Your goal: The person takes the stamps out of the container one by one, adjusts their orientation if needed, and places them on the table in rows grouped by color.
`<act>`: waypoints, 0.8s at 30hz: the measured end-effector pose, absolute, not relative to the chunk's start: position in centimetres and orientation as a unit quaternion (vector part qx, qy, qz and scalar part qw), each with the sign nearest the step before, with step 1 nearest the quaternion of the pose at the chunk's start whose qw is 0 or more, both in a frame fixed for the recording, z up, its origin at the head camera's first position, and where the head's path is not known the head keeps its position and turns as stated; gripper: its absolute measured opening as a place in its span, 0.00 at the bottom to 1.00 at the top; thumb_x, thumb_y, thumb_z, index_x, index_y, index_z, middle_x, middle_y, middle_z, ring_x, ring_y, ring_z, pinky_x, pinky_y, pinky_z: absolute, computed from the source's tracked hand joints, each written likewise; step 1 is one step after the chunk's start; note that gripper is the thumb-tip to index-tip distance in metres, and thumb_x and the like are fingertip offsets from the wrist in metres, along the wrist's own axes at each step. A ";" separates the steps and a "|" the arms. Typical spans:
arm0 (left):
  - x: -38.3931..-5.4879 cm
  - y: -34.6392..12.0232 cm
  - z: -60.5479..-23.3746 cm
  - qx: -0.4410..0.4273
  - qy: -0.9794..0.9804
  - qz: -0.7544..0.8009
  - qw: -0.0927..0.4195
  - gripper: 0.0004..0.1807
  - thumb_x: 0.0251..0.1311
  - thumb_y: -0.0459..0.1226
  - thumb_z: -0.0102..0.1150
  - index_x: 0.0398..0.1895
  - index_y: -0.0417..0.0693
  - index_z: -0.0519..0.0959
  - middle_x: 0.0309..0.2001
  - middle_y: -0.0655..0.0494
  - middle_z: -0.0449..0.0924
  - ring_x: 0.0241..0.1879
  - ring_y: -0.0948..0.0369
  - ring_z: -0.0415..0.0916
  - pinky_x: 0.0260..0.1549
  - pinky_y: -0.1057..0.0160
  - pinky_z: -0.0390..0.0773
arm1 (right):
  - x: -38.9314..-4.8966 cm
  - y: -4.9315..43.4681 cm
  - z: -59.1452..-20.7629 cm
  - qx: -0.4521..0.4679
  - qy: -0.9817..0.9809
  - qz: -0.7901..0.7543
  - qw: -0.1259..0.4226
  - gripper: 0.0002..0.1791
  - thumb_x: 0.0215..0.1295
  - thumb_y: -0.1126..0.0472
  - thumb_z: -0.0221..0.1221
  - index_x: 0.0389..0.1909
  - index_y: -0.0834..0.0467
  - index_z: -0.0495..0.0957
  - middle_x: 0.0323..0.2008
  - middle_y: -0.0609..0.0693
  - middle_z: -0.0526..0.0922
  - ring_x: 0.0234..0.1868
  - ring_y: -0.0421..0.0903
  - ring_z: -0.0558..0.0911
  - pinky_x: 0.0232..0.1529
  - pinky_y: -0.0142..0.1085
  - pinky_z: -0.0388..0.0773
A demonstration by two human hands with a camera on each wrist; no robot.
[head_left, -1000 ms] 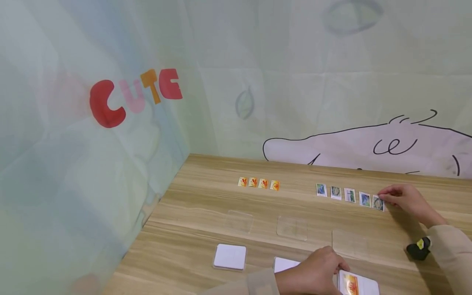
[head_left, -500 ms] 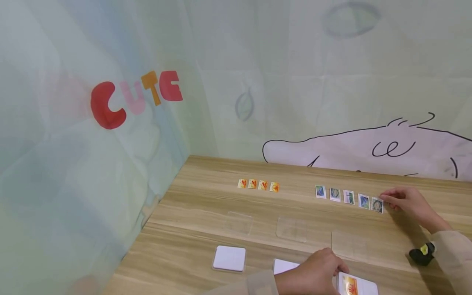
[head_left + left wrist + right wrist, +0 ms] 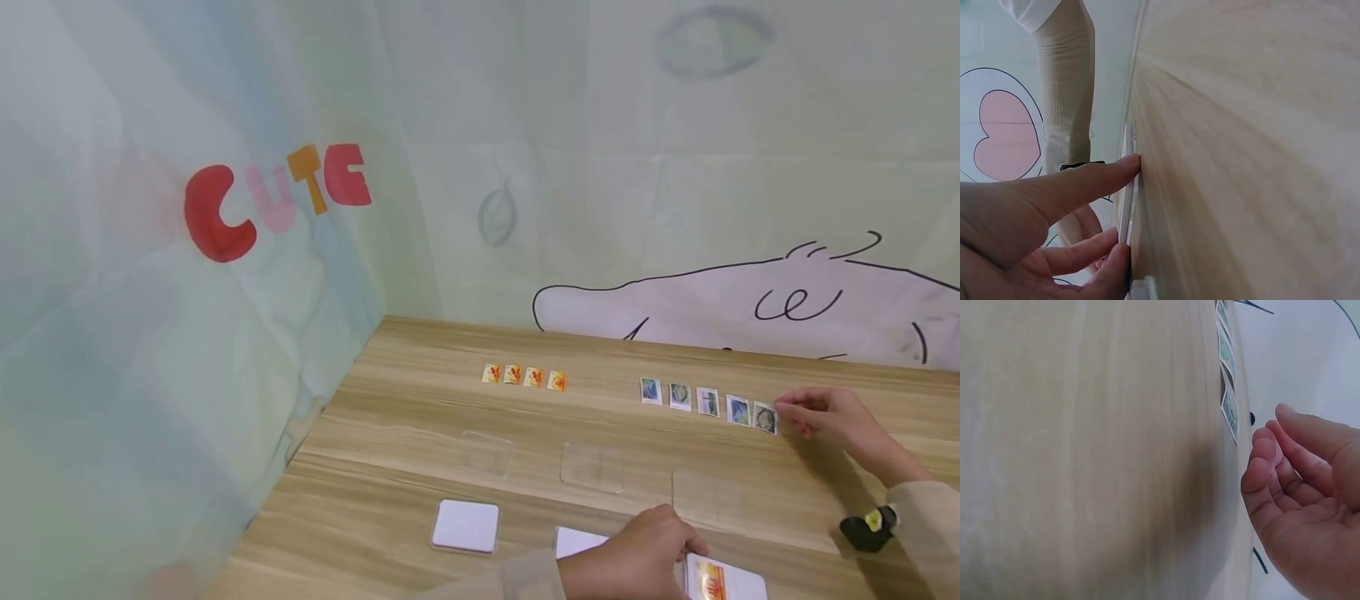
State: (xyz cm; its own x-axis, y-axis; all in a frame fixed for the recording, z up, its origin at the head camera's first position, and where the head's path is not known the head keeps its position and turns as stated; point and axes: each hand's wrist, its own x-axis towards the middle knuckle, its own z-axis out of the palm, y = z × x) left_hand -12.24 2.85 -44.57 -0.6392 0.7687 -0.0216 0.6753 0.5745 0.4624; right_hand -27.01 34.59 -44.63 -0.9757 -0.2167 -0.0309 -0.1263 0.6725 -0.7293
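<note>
In the head view my left hand (image 3: 637, 550) holds the edge of a white card stack (image 3: 742, 586), on which an orange-and-red stamp (image 3: 708, 581) lies. The left wrist view shows the stack edge-on (image 3: 1127, 206), thumb and fingers at its edges. My right hand (image 3: 836, 421) is beside the last blue-green stamp (image 3: 765, 418) of a row at the back right, fingers loosely bent. In the right wrist view that hand (image 3: 1304, 494) is apart from the stamp (image 3: 1229, 414) and holds nothing.
Several orange stamps (image 3: 557, 382) form a row at the back left. Clear plastic squares (image 3: 592, 467) lie across the middle of the wooden table (image 3: 360, 500). White card stacks (image 3: 466, 525) sit in front, one (image 3: 579, 542) partly behind my left hand. Printed sheets (image 3: 450, 208) rise beyond the table.
My right hand has drawn slightly right, off the edge of the last blue-green stamp, which stays in its row. The left hand keeps its place at the white stack.
</note>
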 end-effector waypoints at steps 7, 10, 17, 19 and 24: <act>-12.2 2.8 -44.6 0.409 0.880 0.214 0.112 0.27 0.42 0.48 0.81 0.48 0.53 0.87 0.35 0.73 0.80 0.35 0.79 0.59 0.34 0.81 0.60 | -26.3 34.3 -44.4 -0.086 0.913 -0.394 0.070 0.23 0.75 0.56 0.56 0.50 0.77 0.76 0.28 0.50 0.78 0.27 0.41 0.74 0.27 0.33 0.74; -12.2 2.9 -44.6 0.410 0.878 0.218 0.115 0.26 0.42 0.47 0.81 0.47 0.53 0.87 0.34 0.73 0.80 0.34 0.79 0.60 0.33 0.81 0.60 | -26.0 34.3 -44.3 -0.090 0.913 -0.392 0.070 0.23 0.75 0.56 0.56 0.50 0.76 0.76 0.28 0.51 0.78 0.26 0.41 0.74 0.26 0.33 0.74; -12.3 2.9 -44.6 0.411 0.878 0.214 0.116 0.25 0.41 0.46 0.82 0.46 0.53 0.87 0.32 0.73 0.81 0.33 0.79 0.60 0.33 0.81 0.60 | -25.5 34.2 -44.0 -0.102 0.911 -0.394 0.071 0.21 0.75 0.57 0.55 0.51 0.76 0.76 0.27 0.50 0.77 0.27 0.42 0.73 0.27 0.34 0.73; -12.3 2.9 -44.6 0.410 0.879 0.214 0.115 0.25 0.41 0.46 0.82 0.46 0.53 0.87 0.32 0.73 0.81 0.33 0.79 0.60 0.33 0.81 0.60 | -25.4 34.2 -43.9 -0.105 0.910 -0.394 0.071 0.21 0.76 0.58 0.55 0.50 0.76 0.76 0.27 0.50 0.77 0.27 0.42 0.73 0.27 0.34 0.72; -12.2 2.9 -44.6 0.404 0.882 0.214 0.113 0.26 0.41 0.47 0.82 0.47 0.53 0.87 0.33 0.73 0.81 0.33 0.79 0.60 0.34 0.80 0.60 | -24.9 34.2 -43.9 -0.111 0.906 -0.402 0.068 0.21 0.76 0.58 0.55 0.50 0.76 0.76 0.26 0.51 0.78 0.27 0.41 0.74 0.28 0.34 0.73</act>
